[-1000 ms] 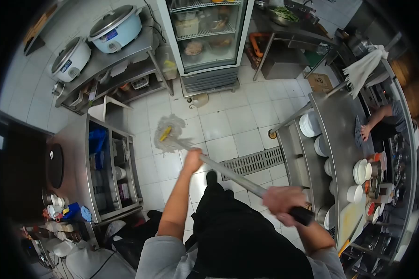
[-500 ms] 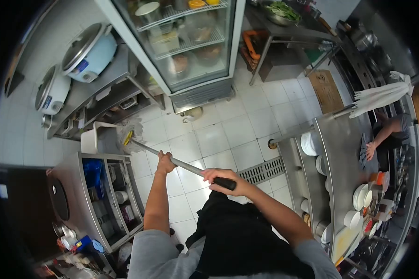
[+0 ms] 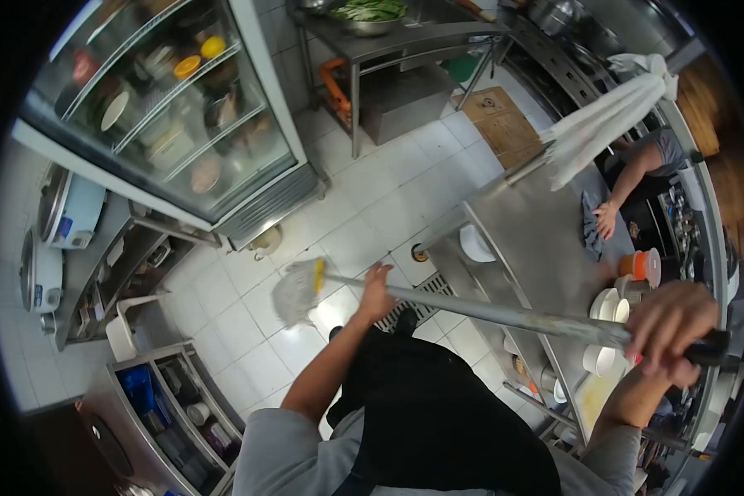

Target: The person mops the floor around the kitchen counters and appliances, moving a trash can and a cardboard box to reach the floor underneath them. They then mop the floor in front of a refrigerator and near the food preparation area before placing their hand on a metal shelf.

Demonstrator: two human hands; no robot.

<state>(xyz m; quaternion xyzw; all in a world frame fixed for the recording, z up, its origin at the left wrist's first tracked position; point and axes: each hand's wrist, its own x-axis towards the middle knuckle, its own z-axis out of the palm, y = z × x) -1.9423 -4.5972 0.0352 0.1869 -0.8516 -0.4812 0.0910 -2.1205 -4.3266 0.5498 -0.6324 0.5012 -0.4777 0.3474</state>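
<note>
A mop lies across the view, its grey metal handle running from the floor up to the right. Its pale string head, with a yellow clamp, rests on the white tiles left of centre. My left hand is wrapped round the lower part of the handle. Near the black grip at the upper end, my right hand is closed round the handle, slightly blurred and raised over the right side of the steel counter.
A glass-door fridge stands at the upper left. On the right, a steel counter holds bowls; a co-worker's hand rests on a dark cloth there. Low shelving is at lower left, a cardboard sheet on the floor.
The mop head has come away from the left shelving toward my feet. My right hand has moved far right and up with the handle end; my left hand has moved right. The view has turned.
</note>
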